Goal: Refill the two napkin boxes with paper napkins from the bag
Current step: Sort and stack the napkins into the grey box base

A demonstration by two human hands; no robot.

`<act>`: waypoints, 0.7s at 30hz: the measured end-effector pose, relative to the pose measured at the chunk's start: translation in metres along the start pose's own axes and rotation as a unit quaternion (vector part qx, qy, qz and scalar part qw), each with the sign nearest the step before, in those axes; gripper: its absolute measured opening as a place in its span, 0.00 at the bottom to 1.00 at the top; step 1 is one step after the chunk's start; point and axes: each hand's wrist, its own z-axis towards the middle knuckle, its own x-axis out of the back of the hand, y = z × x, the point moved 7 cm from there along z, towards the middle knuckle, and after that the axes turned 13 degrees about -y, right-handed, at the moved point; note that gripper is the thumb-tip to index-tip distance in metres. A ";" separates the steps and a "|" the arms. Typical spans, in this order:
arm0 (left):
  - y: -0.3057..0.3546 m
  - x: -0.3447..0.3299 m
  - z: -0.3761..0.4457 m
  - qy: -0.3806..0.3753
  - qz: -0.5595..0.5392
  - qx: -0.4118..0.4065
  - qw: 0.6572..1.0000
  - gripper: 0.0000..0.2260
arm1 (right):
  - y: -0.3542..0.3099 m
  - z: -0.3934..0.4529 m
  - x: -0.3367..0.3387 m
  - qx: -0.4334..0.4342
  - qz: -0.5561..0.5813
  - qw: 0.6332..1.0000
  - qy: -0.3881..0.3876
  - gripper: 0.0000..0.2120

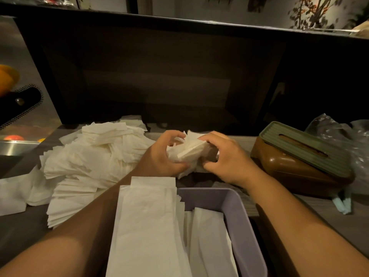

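My left hand point(166, 156) and right hand point(225, 156) both pinch a small bunch of white paper napkins point(189, 150). The open purple plastic box point(237, 212) looks partly filled. The brown box with the green lid point(299, 154) is maybe done.

Dim, warm indoor light falls from above and the right, leaving the left forearm point(83, 232) in shadow. The wide lens bows the edges. The metal panel point(22, 62) shows glare; the background is soft.
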 end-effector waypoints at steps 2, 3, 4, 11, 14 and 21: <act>-0.001 0.005 0.000 0.020 -0.015 0.003 1.000 0.29 | -0.001 -0.001 0.001 0.004 0.012 1.000 0.015 0.26; 0.000 0.004 0.001 0.017 -0.019 -0.004 1.000 0.29 | -0.003 0.000 -0.001 0.006 0.003 1.000 0.012 0.27; 0.000 0.001 0.002 0.004 -0.015 -0.011 1.000 0.30 | -0.005 0.000 -0.005 0.009 -0.021 1.000 0.006 0.28; -0.004 -0.001 0.004 0.008 -0.001 -0.032 0.999 0.39 | -0.026 0.009 -0.017 0.009 -0.213 0.977 -0.008 0.33; -0.008 0.001 0.004 -0.019 -0.040 0.007 0.999 0.36 | -0.018 0.009 -0.021 0.013 -0.211 0.977 -0.028 0.29; 0.000 -0.002 -0.004 -0.019 0.022 0.003 1.000 0.31 | -0.013 0.003 -0.008 0.061 -0.044 0.996 0.056 0.25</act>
